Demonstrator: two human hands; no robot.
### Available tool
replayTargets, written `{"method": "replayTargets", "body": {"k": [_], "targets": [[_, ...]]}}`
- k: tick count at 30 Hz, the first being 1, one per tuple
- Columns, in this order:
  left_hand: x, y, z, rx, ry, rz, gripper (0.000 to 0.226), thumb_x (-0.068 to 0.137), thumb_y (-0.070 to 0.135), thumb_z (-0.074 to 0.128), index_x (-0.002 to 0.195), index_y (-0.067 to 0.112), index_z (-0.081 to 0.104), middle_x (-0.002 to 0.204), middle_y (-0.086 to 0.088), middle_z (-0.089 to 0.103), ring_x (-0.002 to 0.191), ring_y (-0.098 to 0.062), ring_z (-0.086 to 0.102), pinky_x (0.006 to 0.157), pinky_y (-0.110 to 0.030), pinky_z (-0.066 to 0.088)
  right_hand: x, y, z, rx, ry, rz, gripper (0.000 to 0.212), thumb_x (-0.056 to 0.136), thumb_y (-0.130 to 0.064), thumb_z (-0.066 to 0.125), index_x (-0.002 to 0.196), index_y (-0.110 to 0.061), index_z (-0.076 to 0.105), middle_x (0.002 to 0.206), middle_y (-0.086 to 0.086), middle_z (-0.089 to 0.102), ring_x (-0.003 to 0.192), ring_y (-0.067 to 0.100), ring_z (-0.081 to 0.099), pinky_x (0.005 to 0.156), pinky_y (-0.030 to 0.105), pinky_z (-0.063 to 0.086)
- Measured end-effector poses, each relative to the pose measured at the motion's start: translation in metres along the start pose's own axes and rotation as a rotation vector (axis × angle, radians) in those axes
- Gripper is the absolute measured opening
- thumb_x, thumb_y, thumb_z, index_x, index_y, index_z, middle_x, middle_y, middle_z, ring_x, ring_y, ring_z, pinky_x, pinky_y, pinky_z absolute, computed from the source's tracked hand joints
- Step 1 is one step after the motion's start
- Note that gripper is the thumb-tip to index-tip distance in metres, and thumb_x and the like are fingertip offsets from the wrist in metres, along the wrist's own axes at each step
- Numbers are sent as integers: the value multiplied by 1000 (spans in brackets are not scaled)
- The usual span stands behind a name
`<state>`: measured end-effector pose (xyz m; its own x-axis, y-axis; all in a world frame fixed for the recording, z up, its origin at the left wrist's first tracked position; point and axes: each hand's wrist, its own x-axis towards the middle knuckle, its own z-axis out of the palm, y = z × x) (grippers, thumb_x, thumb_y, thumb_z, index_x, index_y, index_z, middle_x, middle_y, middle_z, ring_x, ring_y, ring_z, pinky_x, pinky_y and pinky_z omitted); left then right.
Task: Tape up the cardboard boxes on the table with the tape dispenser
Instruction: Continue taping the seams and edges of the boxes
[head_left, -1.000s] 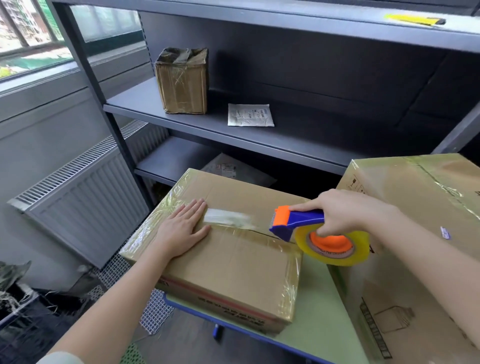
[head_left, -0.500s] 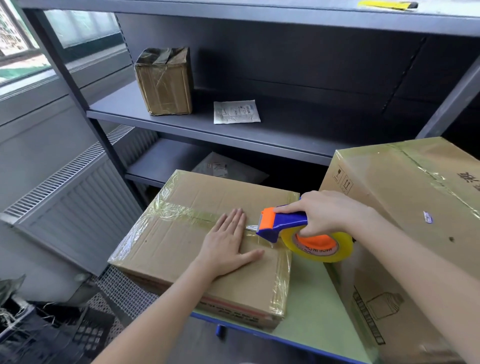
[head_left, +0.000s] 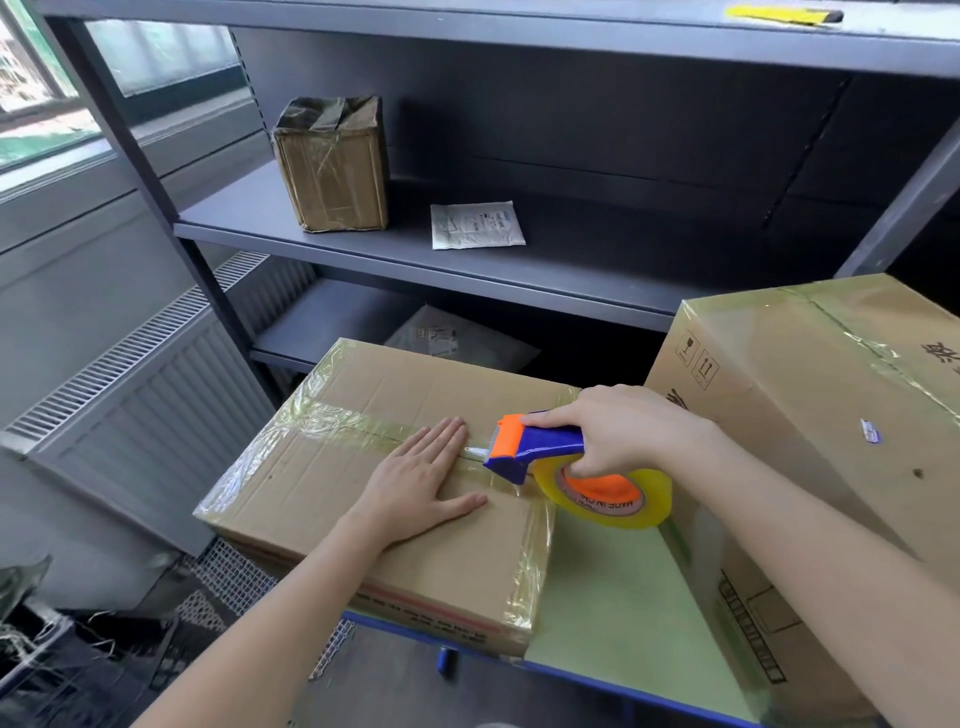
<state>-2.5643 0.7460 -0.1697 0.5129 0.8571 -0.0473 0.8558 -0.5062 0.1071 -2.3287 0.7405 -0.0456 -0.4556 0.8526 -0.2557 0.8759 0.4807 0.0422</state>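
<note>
A blue and orange tape dispenser (head_left: 540, 452) sits mid-view. Its orange blade end touches the top of a flat cardboard box (head_left: 322, 483), on the centre seam near the box's 3 o'clock edge. A strip of clear tape (head_left: 343, 421) covers that seam from the 9 o'clock edge up to the dispenser. The box lies on a green desk (head_left: 608, 597), and a larger taped box (head_left: 810, 405) stands at 3 o'clock, near the tape roll.

The serrated blade is just beside the left fingertips, so a careless cut could nick them. A skewed pull could wrinkle the tape or lift it off the seam.

The right hand (head_left: 618, 431) is curled round the dispenser's handle. The left hand (head_left: 421, 478) lies flat on the box top, fingers straight and together, thumb spread, pressing beside the seam.

At 12 o'clock, a grey shelf (head_left: 519, 260) carries a small tape-wrapped box (head_left: 332, 166) and a white packet (head_left: 475, 224).
</note>
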Motion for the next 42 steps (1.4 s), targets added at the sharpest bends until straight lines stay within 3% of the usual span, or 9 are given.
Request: {"method": "replayTargets", "body": {"k": [5,9,13,25,30,33,36,40,42], "targets": [[-1,1,0,0,6,0,111,64,86,-13,151,18,-2,157,7,-6,136,3,-16,111,-17,-16,-9,1,2,-7,-29,20,73,85,-40,58,144,-51,16,95,-9,51,82,12,52,60,23,44],[-2,2,-2,-23,11,-20,112,61,86,-10,151,19,-2,149,14,-14,133,6,-18,106,-12,-20,-22,8,7,63,-56,49,72,82,-34,56,141,-56,20,78,-8,49,63,10,46,50,23,34],[-2,1,-1,-36,0,-24,114,60,88,-12,151,21,-3,153,14,-10,134,7,-17,105,-11,-20,-47,30,18,127,-100,100,72,81,-39,58,138,-62,20,85,-5,53,71,11,50,57,28,42],[8,40,-10,-11,-58,-2,118,57,84,-25,148,12,-10,156,-2,-12,139,-6,-18,114,-26,-15,-71,53,35,87,-125,92,66,87,-46,56,142,-55,19,80,-13,36,74,6,41,65,21,39],[24,108,1,-5,-113,40,102,85,75,23,147,2,-11,153,-8,-18,143,-20,-17,118,-35,-8,-67,52,39,62,-129,86,67,87,-44,55,142,-54,20,84,-10,43,84,12,50,71,28,46],[23,110,7,90,-89,42,93,89,50,39,146,0,-14,154,-17,-20,143,-25,-20,118,-37,-9,-67,54,42,60,-123,101,67,86,-45,55,142,-56,20,84,-8,44,80,12,50,70,29,47],[19,98,5,114,-90,66,84,90,39,35,146,1,-15,154,-16,-20,142,-23,-22,118,-35,-11,-66,51,44,92,-110,104,68,86,-48,54,142,-57,17,82,-7,43,77,13,50,67,28,45],[10,69,6,128,-50,87,82,73,44,6,140,8,-25,153,-13,-23,137,-19,-28,112,-28,-19,-55,33,53,151,-83,97,70,84,-49,55,141,-58,16,85,-2,47,75,15,51,65,30,45],[8,60,10,100,-36,94,85,67,46,3,140,12,-24,154,-9,-21,140,-17,-23,113,-27,-18,-52,28,57,173,-88,89,71,84,-45,56,142,-57,17,85,-1,48,69,14,50,59,28,42]]}}
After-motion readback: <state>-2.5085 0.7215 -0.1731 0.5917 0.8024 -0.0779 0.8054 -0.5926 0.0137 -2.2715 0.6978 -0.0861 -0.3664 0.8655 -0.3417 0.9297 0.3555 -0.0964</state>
